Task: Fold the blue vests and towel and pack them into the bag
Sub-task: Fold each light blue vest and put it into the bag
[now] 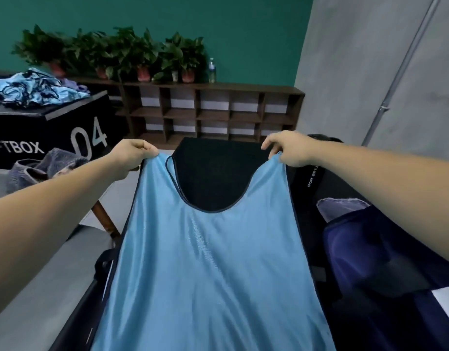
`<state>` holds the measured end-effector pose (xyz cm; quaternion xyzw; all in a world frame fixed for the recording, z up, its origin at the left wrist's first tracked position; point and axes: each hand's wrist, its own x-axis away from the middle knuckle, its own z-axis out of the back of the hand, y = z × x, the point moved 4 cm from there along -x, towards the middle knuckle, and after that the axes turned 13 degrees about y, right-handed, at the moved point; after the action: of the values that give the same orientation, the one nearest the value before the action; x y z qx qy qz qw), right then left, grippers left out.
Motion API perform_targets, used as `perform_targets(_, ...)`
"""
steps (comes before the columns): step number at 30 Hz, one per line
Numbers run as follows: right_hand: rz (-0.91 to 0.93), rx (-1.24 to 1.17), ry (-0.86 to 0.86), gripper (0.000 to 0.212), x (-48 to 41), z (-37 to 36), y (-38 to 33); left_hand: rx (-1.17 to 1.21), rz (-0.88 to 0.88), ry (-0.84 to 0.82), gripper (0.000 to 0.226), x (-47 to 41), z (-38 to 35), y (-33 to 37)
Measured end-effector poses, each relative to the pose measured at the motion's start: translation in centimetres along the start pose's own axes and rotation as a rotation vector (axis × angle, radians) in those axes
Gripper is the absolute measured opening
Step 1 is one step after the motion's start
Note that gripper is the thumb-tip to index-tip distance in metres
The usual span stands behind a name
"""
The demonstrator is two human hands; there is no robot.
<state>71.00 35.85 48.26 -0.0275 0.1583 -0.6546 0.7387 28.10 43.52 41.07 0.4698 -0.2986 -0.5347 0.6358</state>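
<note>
A light blue vest [210,262] with dark trim hangs spread out in front of me over a black bench surface [213,168]. My left hand [132,155] pinches its left shoulder strap, and my right hand [286,148] pinches the right strap. A heap of more blue vests [33,87] lies on a black box at the far left. A grey-blue towel [43,165] lies crumpled below that box. The dark navy bag [377,262] stands open at my right, a black strap marked SPORT BOTTLE [312,176] at its edge.
The black box [66,130] marked 04 stands at the left. A brown cubby shelf [208,110] lines the green wall, with potted plants [112,54] and a water bottle [211,70] on top. A grey wall [370,72] rises at the right.
</note>
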Motion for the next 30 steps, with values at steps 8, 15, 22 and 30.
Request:
perform_targets(8, -0.066, 0.252, 0.241, 0.070, -3.2, -2.0, 2.3, -0.030, -0.105, 0.235, 0.026, -3.6, -1.6, 1.1)
perform_targets(15, -0.063, 0.459, -0.079, 0.070, -1.6, -6.2, 2.2, -0.292, -0.065, 0.089, 0.049, -1.3, -3.5, -2.1)
perform_targets(22, -0.049, 0.426, -0.293, 0.068, 0.8, -5.5, 0.4, -0.433, -0.161, -0.018, 0.033, 3.4, -3.0, -2.4)
perform_targets(30, 0.164, 0.406, -0.326, 0.062, 7.4, -5.1, -4.5, -0.507, -0.290, -0.109, 0.025, 11.1, -0.2, -3.0)
